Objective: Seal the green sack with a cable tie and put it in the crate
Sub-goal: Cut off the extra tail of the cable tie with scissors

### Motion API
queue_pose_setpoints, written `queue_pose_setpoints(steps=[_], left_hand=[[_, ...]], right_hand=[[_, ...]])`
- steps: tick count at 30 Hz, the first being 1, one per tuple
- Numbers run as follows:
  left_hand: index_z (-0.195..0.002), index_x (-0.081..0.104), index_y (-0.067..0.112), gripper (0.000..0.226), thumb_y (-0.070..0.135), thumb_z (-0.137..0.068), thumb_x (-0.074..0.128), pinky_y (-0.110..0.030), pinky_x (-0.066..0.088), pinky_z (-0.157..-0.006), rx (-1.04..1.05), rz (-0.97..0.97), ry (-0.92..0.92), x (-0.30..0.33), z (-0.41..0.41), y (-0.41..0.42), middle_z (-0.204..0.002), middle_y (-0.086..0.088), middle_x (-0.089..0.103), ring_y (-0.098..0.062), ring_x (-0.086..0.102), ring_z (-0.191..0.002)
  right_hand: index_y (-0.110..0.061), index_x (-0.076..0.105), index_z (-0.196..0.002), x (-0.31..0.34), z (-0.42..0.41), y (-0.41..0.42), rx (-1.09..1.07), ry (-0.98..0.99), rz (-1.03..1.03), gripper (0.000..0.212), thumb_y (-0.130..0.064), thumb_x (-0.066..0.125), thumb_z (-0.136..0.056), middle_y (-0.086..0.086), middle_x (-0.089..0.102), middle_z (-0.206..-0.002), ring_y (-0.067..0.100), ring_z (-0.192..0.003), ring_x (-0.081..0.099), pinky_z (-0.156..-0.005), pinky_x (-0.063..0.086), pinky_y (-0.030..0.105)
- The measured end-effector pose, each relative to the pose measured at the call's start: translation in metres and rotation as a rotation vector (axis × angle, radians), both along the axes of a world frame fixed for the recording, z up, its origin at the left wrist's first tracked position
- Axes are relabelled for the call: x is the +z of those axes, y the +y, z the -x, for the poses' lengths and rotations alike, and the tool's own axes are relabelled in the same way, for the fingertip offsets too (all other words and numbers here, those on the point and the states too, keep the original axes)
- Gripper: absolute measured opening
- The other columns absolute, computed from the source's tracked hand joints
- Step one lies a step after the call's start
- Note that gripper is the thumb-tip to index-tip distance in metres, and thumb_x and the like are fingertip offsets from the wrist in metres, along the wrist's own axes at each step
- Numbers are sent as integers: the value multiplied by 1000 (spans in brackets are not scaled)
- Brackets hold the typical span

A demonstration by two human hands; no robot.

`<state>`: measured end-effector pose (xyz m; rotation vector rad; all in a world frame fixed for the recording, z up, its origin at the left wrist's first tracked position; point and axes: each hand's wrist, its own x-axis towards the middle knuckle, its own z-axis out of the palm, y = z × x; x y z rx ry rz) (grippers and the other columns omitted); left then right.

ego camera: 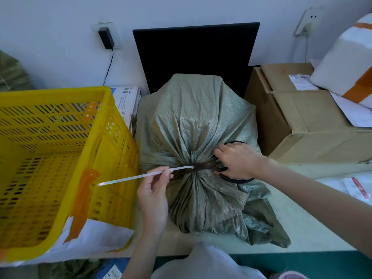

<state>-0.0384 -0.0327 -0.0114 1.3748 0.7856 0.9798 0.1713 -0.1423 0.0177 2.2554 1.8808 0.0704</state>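
The green woven sack stands full on the table, its neck gathered tight at the front. A white cable tie runs around the neck, and its long free tail sticks out to the left. My left hand pinches that tail between thumb and fingers. My right hand grips black-handled scissors, whose rusty blades lie against the neck beside the tie's head. The yellow slatted crate stands at the left of the sack, touching it, with no sack in it.
A black monitor stands behind the sack. Brown cardboard boxes and a white parcel with orange tape fill the right. Papers lie behind the crate. White parcel bags lie under the crate's front and near my body.
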Motion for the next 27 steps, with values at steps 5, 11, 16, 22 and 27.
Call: queue_pose_setpoints(steps=[5, 11, 16, 22, 27], left_hand=[[-91, 69, 18, 16, 5, -89, 60, -20, 54, -74, -12, 5, 11, -1, -1, 1, -84, 7, 73, -11, 68, -80], [-89, 69, 19, 18, 4, -90, 59, -20, 54, -73, -9, 19, 4, -1, -2, 5, -85, 2, 73, -11, 68, -80], [-90, 69, 18, 16, 6, -90, 59, -20, 54, -73, -8, 36, 10, -3, -1, 5, -89, -3, 72, -12, 68, -81], [-90, 69, 16, 15, 5, -90, 59, -21, 55, -73, -12, 63, 12, -5, -4, 5, -84, 2, 74, -11, 68, -79], [-89, 69, 17, 17, 3, -90, 59, -20, 54, -71, -16, 73, -9, -5, -7, 5, -82, 4, 74, -10, 68, -77]], right_hand=[[-9, 48, -119, -9, 4, -2, -18, -9, 10, 55, -55, 40, -91, 9, 58, -114, 29, -101, 59, -85, 46, 37], [-9, 48, -113, -16, 4, -6, -10, -3, 12, 48, -52, 38, -93, 10, 60, -108, 29, -95, 61, -78, 48, 38], [-9, 49, -110, -23, 2, -8, -19, 19, 6, 49, -52, 33, -95, 9, 62, -104, 29, -91, 63, -69, 44, 34], [-7, 49, -113, -27, 2, -9, -23, -14, 9, 48, -49, 34, -96, 9, 66, -104, 30, -92, 65, -68, 42, 33], [-6, 49, -115, -27, 3, -9, -33, -1, 50, 44, -43, 38, -96, 10, 65, -104, 31, -93, 64, -66, 37, 33]])
